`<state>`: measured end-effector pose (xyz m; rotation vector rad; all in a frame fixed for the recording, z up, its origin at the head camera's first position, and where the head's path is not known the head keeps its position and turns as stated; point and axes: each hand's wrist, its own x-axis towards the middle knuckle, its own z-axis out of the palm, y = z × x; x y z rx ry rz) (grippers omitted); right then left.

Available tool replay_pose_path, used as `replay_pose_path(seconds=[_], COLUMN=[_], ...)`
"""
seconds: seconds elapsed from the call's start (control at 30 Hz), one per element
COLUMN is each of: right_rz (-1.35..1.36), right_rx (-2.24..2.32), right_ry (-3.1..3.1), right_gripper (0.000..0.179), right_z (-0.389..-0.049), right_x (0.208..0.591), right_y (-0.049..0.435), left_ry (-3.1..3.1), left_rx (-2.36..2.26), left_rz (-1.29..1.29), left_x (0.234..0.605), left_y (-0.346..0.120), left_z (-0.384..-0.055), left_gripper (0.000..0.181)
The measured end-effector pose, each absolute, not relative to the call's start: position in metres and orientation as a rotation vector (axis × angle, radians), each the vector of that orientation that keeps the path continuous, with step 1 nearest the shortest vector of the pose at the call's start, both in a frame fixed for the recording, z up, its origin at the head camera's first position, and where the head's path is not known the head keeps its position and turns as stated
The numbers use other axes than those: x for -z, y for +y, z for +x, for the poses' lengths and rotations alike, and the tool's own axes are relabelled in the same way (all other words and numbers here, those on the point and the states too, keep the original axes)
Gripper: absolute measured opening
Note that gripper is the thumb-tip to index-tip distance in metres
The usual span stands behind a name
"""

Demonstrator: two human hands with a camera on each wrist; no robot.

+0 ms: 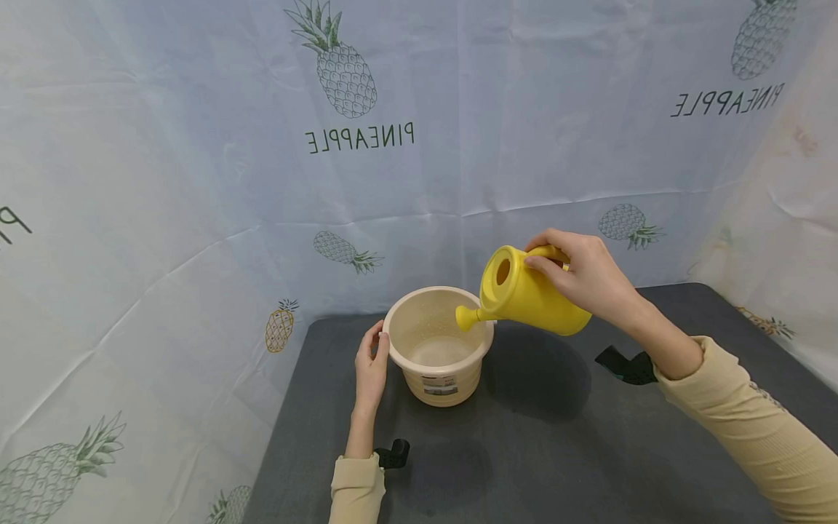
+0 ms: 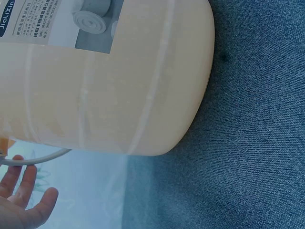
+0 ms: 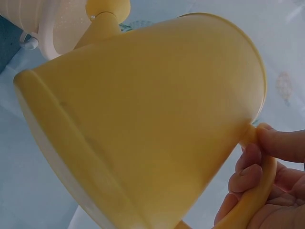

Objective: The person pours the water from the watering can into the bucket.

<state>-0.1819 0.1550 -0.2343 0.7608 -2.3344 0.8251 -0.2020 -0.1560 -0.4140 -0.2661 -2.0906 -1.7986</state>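
Observation:
A cream plastic bucket (image 1: pixel 441 382) stands on the dark tabletop, a printed label (image 1: pixel 440 384) on its front. At its left rim is my left hand (image 1: pixel 372 371), its loosely bent fingers touching the edge. Beside those fingers the left wrist view shows the bucket's thin pale handle (image 2: pixel 47 157). My right hand (image 1: pixel 592 273) grips the handle of a yellow watering can (image 1: pixel 540 298), fingers wrapped round it in the right wrist view. Tipped to the left, the can has its spout head (image 1: pixel 466 318) over the bucket's right side. Small drops speckle the bucket's inner wall (image 1: pixel 419 316).
Damp-looking dark patches mark the tabletop (image 1: pixel 589 458), right of the bucket and in front of it. Behind hangs a pale pineapple-print curtain (image 1: pixel 458 160), which also runs along the left and right sides. Black straps (image 1: pixel 628 366) sit at both wrists.

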Motion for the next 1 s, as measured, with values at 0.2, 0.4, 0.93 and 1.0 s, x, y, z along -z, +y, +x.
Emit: replay_pose_path(seconds=[0.2,0.4,0.93,1.0], right_rz=[0.762,0.76,0.779,0.781], right_rx=[-0.811,-0.816,-0.801,-0.798], right_ry=[-2.344,-2.348,-2.35,-2.349], right_gripper=[0.01,0.01,0.009,0.009], right_z=[-0.1816,-0.1813,-0.1816,-0.1818], right_x=[0.2345,0.2349,0.2363,0.2365], right_y=[0.1546,0.1547,0.1557,0.1558], left_ry=[-2.086,-2.087,-2.091,-2.092], left_rx=[1.797,1.794,1.806,1.805], left_rz=[-0.279,-0.27,-0.263,-0.26], left_x=[0.4156,0.4156,0.4144,0.4143], left_y=[-0.1569,-0.1568,-0.1557,-0.1556], left_z=[-0.2017,-0.201,-0.2009,-0.2008], left_gripper=[0.039,0.039,0.039,0.039])
